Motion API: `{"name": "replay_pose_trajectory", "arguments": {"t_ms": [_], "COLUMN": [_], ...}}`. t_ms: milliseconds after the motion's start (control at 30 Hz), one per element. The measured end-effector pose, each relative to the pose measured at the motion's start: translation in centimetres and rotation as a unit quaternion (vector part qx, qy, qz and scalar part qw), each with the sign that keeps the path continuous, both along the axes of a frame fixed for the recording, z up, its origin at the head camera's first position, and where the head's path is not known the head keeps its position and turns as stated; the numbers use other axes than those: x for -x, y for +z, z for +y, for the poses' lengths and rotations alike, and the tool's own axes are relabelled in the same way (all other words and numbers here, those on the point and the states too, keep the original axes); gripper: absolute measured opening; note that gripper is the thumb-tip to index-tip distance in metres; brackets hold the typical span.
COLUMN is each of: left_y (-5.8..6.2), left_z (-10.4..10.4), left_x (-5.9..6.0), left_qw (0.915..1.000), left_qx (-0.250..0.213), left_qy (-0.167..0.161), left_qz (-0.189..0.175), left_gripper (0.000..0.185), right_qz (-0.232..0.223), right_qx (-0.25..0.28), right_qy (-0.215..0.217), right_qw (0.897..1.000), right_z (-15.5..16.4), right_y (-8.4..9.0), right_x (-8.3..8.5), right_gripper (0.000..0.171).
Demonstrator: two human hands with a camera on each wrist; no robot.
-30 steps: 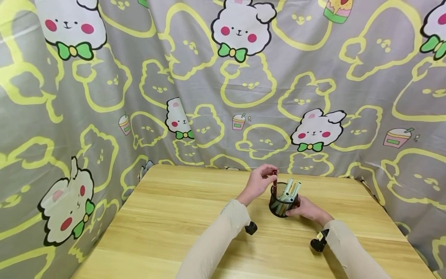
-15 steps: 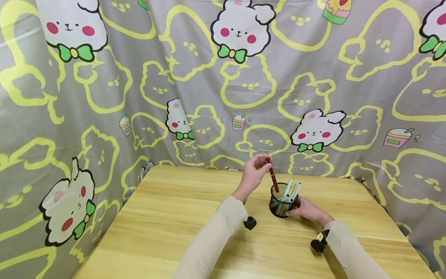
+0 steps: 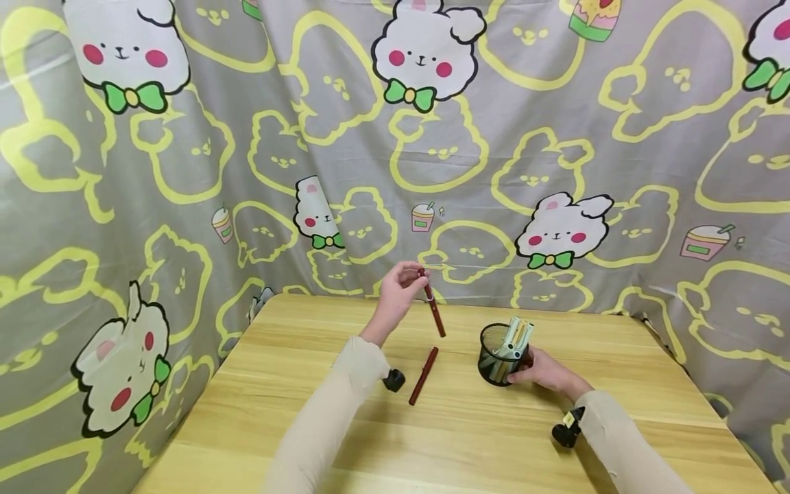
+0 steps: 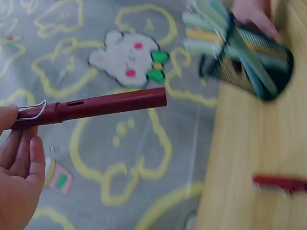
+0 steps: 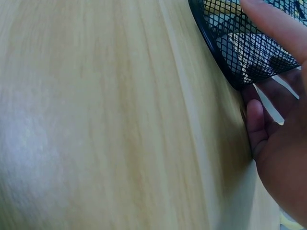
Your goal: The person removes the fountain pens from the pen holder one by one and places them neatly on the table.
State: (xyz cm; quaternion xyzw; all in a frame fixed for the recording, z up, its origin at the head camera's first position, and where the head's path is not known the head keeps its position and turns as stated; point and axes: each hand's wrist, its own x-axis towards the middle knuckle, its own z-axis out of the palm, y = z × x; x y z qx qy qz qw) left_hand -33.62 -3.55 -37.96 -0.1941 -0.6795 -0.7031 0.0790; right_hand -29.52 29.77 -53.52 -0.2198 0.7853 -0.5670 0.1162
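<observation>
My left hand (image 3: 397, 296) pinches a dark red pen (image 4: 112, 105) by its clip end, raised over the table with the other end slanting down. A second dark red pen (image 3: 424, 376) lies on the tabletop, below and to the right of that hand. On the right stands a black mesh pen holder (image 3: 492, 357), upright, with several pale green and yellowish pens (image 3: 517, 337) leaning in it. My right hand (image 3: 546, 372) grips the holder low on its right side, the thumb across the mesh (image 5: 249, 52) and the fingers curled behind its base.
The wooden table (image 3: 259, 412) reaches back to a grey curtain (image 3: 457, 171) with rabbit prints, which hangs behind and at both sides. A black wrist camera (image 3: 393, 380) is on the left sleeve and another camera (image 3: 566, 427) on the right one.
The left hand has drawn the red pen up out of the mesh holder and carried it left, uncovering the second pen on the table. The right hand has stayed on the holder.
</observation>
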Motion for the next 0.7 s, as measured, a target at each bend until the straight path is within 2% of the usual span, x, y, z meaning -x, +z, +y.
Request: {"name": "replay_pose_trajectory", "arguments": {"t_ms": [200,433,600,700], "left_y": [-2.4,-5.3,-7.8,-8.8], "left_z": [-2.8,-4.1,-4.9,-5.3], "left_x": [0.6,0.7,1.2,1.1], "left_qw": [0.9974,0.9876,0.9800,0.9761], "left_qx": [0.051,0.118,0.153,0.167], "left_qy": [0.022,0.025,0.038,0.044], "left_qz": [-0.046,-0.101,-0.121,-0.132], "left_gripper": [0.025,0.022,0.021,0.020], "right_qz": [-0.003,0.004,0.006,0.006], "right_qx": [-0.005,-0.004,-0.002,-0.003], "right_qy": [-0.004,0.000,0.003,0.002], "right_qw": [1.000,1.000,1.000,1.000], "right_z": [0.1,0.3,0.2,0.1], "right_y": [0.0,-0.1,-0.2,-0.3], "right_x": [-0.1,-0.1,0.1,0.1], "right_gripper": [0.064,0.066,0.064,0.064]}}
